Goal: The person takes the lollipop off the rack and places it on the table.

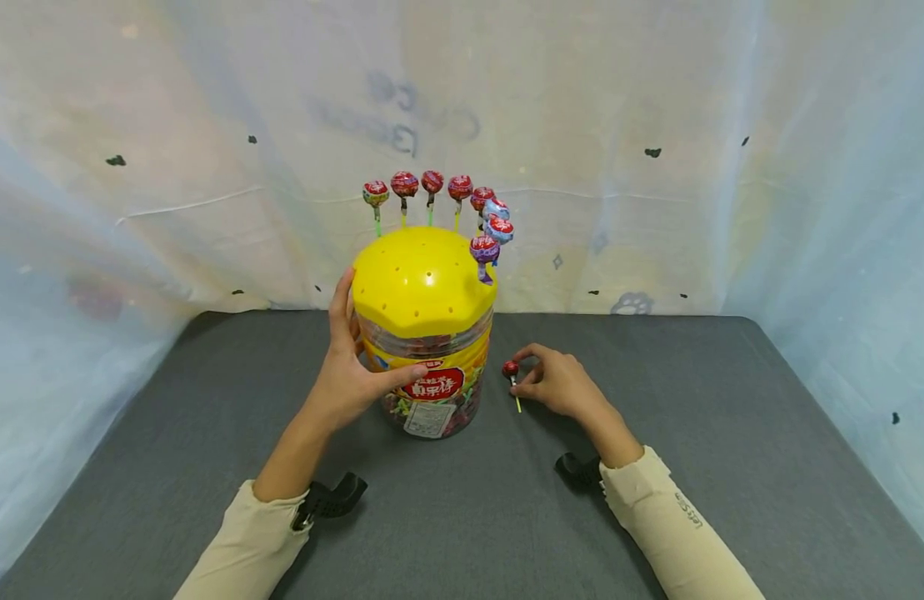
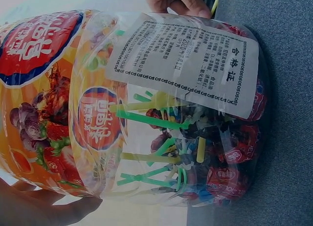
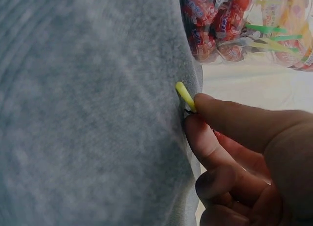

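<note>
A clear plastic jar (image 1: 472, 400) with a fruit-printed label and a domed yellow lid (image 1: 424, 279) stands on the table. My left hand (image 1: 349, 379) grips its left side, thumb across the front label and fingers round behind. Wrapped lollipops (image 2: 230, 182) with green and yellow sticks fill its lower part. To the right of the jar, my right hand (image 1: 562, 383) pinches a red lollipop (image 1: 511, 368) between thumb and forefinger, head upward. In the right wrist view its yellow stick (image 3: 185, 96) pokes out past the fingertips, close over the table.
Several lollipops (image 1: 432, 182) stand upright in the lid's rear and right edge. Small holes dot the rest of the lid. A grey cloth covers the table (image 1: 701, 417), and a pale sheet (image 1: 551, 108) hangs behind it. Black wrist mounts (image 1: 337, 497) sit under both forearms.
</note>
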Tool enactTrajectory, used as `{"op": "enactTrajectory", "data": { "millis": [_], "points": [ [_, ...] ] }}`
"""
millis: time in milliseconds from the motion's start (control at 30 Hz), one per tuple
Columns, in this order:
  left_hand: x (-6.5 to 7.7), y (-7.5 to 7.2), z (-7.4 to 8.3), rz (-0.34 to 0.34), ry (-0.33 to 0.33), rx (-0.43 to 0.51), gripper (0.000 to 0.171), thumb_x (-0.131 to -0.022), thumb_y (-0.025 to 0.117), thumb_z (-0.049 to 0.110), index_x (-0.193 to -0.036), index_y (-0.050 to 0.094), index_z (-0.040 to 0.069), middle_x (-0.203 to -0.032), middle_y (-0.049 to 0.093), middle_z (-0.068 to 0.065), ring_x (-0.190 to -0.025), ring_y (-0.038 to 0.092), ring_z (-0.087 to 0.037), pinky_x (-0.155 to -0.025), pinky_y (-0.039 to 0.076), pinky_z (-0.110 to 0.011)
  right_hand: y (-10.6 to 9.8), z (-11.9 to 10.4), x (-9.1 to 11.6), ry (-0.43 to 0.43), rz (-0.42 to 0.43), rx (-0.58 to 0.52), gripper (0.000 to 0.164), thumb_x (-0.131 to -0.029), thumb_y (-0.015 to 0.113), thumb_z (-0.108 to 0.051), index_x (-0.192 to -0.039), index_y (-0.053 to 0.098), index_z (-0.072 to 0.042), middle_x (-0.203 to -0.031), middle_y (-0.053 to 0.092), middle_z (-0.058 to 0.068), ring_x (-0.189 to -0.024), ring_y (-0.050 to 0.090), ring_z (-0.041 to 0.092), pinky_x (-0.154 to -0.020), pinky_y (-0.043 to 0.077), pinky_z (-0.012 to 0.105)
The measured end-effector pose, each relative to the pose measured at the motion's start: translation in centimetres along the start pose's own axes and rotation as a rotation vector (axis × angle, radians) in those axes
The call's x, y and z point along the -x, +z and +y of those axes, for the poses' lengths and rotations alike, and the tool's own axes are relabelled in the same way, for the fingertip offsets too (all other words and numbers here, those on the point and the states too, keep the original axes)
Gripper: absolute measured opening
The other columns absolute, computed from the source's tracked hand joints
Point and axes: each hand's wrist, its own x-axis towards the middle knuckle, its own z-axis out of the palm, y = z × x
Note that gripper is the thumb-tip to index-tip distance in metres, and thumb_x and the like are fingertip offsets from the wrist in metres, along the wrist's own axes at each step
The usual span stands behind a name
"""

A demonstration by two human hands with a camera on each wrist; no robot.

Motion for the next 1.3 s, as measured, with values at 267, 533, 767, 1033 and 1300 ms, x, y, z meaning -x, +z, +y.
{"op": "enactTrajectory", "data": {
  "millis": [267, 533, 767, 1033, 1300],
  "points": [
    [0.01, -0.02, -0.11, 0.002, -0.006, -0.007, 0.125, -0.079, 0.083, 0.007, -0.158, -0.010, 0.033, -0.163, 0.019, 0.004, -0.133, 0.043, -0.016, -0.105, 0.040, -0.054, -0.02, 0.07, -0.05, -0.032, -0.022, -0.013, 0.050, -0.087, 0.078, -0.022, -0.134, 0.061, -0.019, -0.085, 0.076, -0.001, -0.061, 0.059, 0.011, -0.057, 0.045, 0.028],
    [0.01, 0.03, -0.12, 0.006, -0.002, 0.015, 0.125, -0.078, 0.084, 0.006, -0.159, -0.009, 0.033, -0.163, 0.018, 0.004, -0.135, 0.042, -0.018, -0.106, 0.038, -0.054, -0.05, 0.01, -0.18, 0.021, 0.012, -0.033, 0.050, -0.086, 0.078, -0.023, -0.132, 0.060, -0.016, -0.085, 0.077, -0.001, -0.063, 0.060, 0.011, -0.057, 0.044, 0.028],
    [0.02, 0.03, -0.08, 0.008, -0.021, 0.004, 0.125, -0.078, 0.084, 0.009, -0.158, -0.009, 0.036, -0.163, 0.017, 0.005, -0.136, 0.041, -0.019, -0.107, 0.037, -0.059, -0.01, 0.03, -0.20, 0.034, 0.018, -0.040, 0.052, -0.086, 0.079, -0.025, -0.133, 0.059, -0.016, -0.086, 0.077, -0.001, -0.063, 0.061, 0.011, -0.059, 0.044, 0.027],
    [0.08, 0.01, -0.18, 0.005, -0.017, 0.004, 0.126, -0.078, 0.084, 0.008, -0.158, -0.009, 0.036, -0.163, 0.017, 0.005, -0.136, 0.041, -0.018, -0.106, 0.038, -0.059, -0.11, -0.17, -0.08, 0.024, 0.023, -0.024, 0.052, -0.086, 0.079, -0.027, -0.133, 0.059, -0.016, -0.086, 0.077, -0.002, -0.062, 0.061, 0.011, -0.058, 0.045, 0.028],
    [0.01, 0.03, -0.20, 0.012, -0.015, 0.014, 0.126, -0.077, 0.084, 0.004, -0.159, -0.008, 0.034, -0.163, 0.018, 0.008, -0.136, 0.041, -0.018, -0.107, 0.037, -0.060, -0.82, -0.47, 0.33, 0.020, 0.026, -0.013, 0.055, -0.087, 0.078, -0.028, -0.136, 0.057, -0.018, -0.089, 0.076, -0.002, -0.066, 0.064, 0.010, -0.061, 0.049, 0.029]
  ]
}}
